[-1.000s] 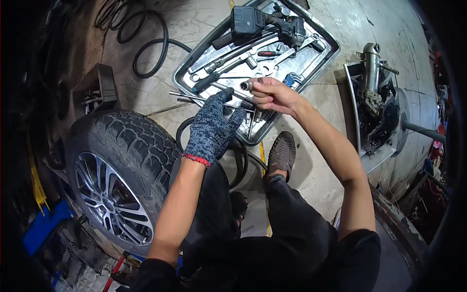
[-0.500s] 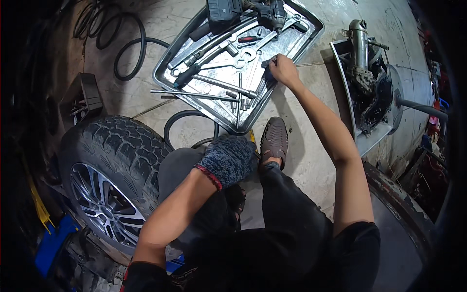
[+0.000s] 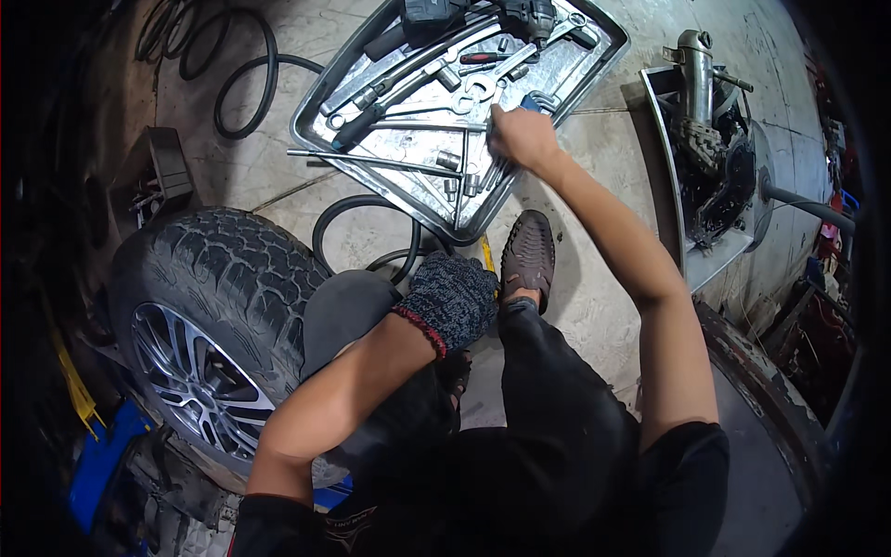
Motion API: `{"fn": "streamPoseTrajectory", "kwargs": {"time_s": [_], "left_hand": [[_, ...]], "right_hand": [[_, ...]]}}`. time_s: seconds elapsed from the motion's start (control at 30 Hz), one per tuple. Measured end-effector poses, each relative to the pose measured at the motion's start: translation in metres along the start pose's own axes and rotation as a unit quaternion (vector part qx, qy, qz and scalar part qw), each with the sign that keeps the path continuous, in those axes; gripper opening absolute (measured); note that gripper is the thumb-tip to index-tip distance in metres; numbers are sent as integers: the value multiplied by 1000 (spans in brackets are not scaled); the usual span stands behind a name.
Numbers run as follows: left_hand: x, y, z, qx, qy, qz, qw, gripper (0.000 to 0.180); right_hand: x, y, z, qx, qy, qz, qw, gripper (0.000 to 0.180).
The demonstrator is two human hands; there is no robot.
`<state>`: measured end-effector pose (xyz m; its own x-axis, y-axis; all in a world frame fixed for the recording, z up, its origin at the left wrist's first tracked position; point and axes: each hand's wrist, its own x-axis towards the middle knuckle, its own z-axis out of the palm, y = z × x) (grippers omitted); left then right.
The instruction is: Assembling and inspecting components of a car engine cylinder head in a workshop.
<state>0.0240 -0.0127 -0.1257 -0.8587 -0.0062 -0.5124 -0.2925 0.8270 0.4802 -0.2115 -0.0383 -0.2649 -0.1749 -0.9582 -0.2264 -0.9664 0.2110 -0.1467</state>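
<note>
My bare right hand [image 3: 522, 137] reaches into a dented metal tray [image 3: 308, 110] on the concrete floor. Its curled fingers lie on a bunch of wrenches [image 3: 489, 174] at the tray's right edge; whether they grip one is hidden. The tray also holds sockets [image 3: 448, 160], a long thin bar [image 3: 371, 160], spanners and a dark power tool [image 3: 427, 14]. My left hand [image 3: 450, 302], in a dark knitted glove with a red cuff, rests curled on my raised knee and holds nothing.
A car wheel with a knobbly tyre [image 3: 223, 269] and silver alloy rim [image 3: 186, 381] stands at my left. Black hoses [image 3: 246, 84] loop on the floor. My brown shoe [image 3: 527, 255] sits below the tray. A metal box with greasy machine parts [image 3: 705, 139] stands at the right.
My right hand has moved from near the gloved hand out to the tray's right edge. My left hand has dropped back from the tray onto my knee.
</note>
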Motion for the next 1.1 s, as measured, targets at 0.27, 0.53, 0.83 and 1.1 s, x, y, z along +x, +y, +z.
{"fn": "streamPoseTrajectory", "kwargs": {"time_s": [0.27,0.53,0.83,1.1], "left_hand": [[3,2,3,-8,-4,0,1000,23],[4,6,2,-30,-12,-18,999,24],[6,6,3,-27,-11,-21,999,27],[3,5,4,-37,13,-4,999,26]], "right_hand": [[17,49,-17,106,45,29,993,33],[17,71,-21,152,68,89,982,31],[16,100,-21,116,105,-17,987,16],[34,136,-2,78,52,35,995,17]]}}
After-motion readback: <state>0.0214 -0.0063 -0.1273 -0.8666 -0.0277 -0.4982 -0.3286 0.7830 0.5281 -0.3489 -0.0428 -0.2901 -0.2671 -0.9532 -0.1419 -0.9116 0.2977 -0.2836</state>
